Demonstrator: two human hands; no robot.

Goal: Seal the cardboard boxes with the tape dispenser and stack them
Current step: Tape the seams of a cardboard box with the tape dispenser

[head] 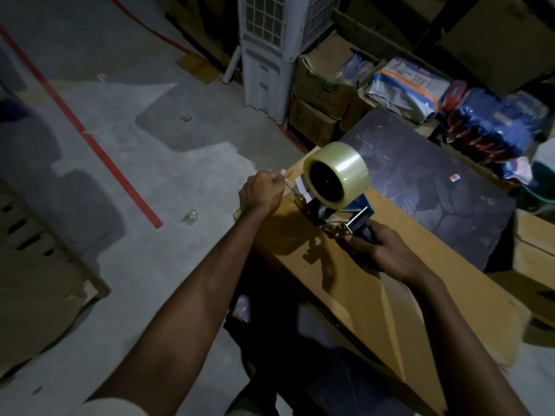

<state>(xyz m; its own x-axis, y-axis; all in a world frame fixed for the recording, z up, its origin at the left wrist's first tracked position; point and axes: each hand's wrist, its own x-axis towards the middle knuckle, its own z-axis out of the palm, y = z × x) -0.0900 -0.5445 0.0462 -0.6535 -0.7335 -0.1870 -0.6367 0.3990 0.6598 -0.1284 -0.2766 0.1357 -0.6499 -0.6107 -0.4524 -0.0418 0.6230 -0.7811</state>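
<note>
The cardboard box [345, 295] is seen running from the frame's centre toward 5 o'clock, and its top is judged not yet taped. Over its far end the tape dispenser [345, 202] is held, its handle grasped by the curled right hand [381, 253] at its 4 o'clock. At its 9 o'clock the loose tape end [288, 183] is pinched by the left hand [261, 193]. Next, that end would need pressing over the box's far edge.

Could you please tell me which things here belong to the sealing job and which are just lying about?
In use: tape dispenser, tape, cardboard box, left hand, right hand.
Lying about: white air cooler, blue packets, dark board, old cartons.
</note>
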